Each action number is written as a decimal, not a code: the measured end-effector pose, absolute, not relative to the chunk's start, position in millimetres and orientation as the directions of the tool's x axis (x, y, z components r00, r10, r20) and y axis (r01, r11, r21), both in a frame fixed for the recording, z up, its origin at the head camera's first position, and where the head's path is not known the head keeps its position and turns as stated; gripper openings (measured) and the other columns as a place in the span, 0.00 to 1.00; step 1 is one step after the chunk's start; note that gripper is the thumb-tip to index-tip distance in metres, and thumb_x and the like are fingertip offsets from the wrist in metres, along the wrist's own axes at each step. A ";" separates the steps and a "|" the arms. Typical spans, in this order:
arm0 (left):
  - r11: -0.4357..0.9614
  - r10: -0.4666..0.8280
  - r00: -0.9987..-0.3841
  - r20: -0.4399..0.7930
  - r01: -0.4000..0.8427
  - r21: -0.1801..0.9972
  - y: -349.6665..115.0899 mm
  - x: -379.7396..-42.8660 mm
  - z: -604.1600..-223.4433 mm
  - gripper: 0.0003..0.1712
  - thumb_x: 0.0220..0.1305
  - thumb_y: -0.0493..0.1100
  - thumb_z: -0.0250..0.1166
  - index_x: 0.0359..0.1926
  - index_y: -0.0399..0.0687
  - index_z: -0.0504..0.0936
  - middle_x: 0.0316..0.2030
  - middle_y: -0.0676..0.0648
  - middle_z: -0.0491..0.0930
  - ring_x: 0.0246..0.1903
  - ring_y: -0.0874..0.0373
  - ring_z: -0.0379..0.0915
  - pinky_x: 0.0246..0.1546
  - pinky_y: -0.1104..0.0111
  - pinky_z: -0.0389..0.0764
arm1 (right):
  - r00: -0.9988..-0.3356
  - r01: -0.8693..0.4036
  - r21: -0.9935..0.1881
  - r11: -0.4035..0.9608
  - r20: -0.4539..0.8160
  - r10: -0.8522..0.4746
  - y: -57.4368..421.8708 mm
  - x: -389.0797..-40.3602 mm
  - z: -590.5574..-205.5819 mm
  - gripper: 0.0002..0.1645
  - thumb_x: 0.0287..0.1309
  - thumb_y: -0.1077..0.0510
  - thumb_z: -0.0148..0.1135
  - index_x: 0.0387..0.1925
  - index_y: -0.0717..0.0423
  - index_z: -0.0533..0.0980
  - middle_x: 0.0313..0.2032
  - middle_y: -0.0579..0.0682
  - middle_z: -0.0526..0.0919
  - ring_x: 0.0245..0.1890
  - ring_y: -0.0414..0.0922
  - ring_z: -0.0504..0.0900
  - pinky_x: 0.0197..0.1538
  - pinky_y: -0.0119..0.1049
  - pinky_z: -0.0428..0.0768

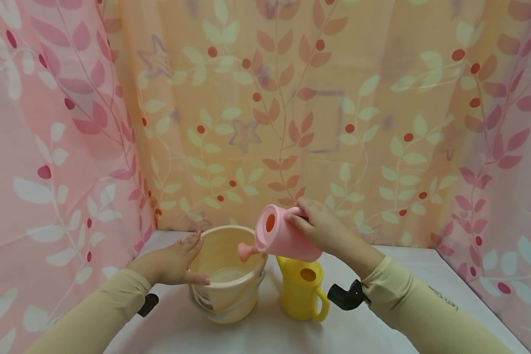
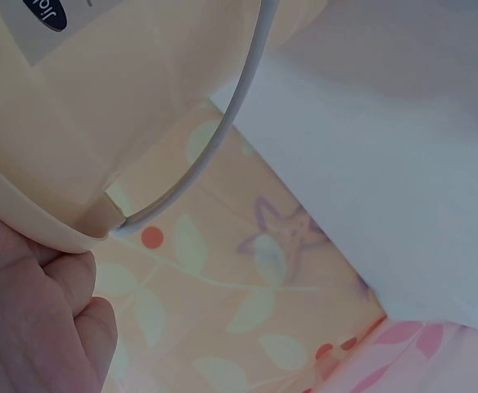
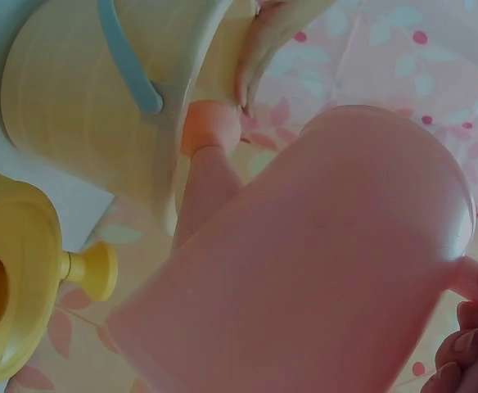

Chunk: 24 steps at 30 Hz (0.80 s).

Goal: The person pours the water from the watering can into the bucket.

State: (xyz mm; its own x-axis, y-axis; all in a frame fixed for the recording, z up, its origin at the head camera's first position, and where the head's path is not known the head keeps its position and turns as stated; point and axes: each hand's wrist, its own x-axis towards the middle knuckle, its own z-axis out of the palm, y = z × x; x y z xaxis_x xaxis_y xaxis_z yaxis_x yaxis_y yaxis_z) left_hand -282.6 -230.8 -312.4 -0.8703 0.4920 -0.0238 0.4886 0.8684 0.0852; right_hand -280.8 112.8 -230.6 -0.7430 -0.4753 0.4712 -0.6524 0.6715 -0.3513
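A pink watering can (image 1: 287,235) is tilted in the air, its spout and round sprinkler head (image 1: 246,251) over the rim of a cream bucket (image 1: 230,307). My right hand (image 1: 325,226) grips the can by its handle, as the right wrist view also shows with fingers (image 3: 468,342) curled round it. On the bucket's left rim rests my left hand (image 1: 177,260), fingers spread and thumb along the near edge. The bucket stands upright with its grey handle (image 1: 230,310) hanging down at the front. Just right of it stands a yellow watering can (image 1: 298,295), upright, partly under the pink can.
The bucket and yellow can stand on a white tabletop (image 1: 358,334). Behind it hangs an orange leaf-patterned curtain (image 1: 256,123), with pink patterned curtains (image 1: 71,147) at both sides. Black camera mounts (image 1: 347,296) are strapped to both wrists.
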 end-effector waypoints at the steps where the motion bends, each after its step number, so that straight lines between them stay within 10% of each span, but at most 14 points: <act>1: 0.869 0.491 -0.871 -0.027 0.487 0.085 -230.9 -282.4 -312.6 0.67 0.44 0.80 0.50 0.66 0.26 0.50 0.67 0.28 0.43 0.67 0.37 0.39 0.62 0.44 0.49 | -0.740 -0.655 -0.342 0.674 0.474 -0.478 112.5 -280.8 -230.3 0.14 0.58 0.51 0.59 0.25 0.53 0.67 0.22 0.46 0.67 0.28 0.44 0.68 0.31 0.35 0.69; 24: 0.862 0.502 -0.864 -0.021 0.499 0.094 -231.4 -284.5 -313.8 0.66 0.46 0.77 0.53 0.66 0.25 0.50 0.67 0.27 0.43 0.66 0.35 0.40 0.61 0.43 0.50 | -0.722 -0.669 -0.322 0.670 0.495 -0.482 111.5 -284.2 -230.4 0.15 0.57 0.51 0.60 0.24 0.53 0.66 0.21 0.45 0.65 0.26 0.43 0.67 0.29 0.34 0.68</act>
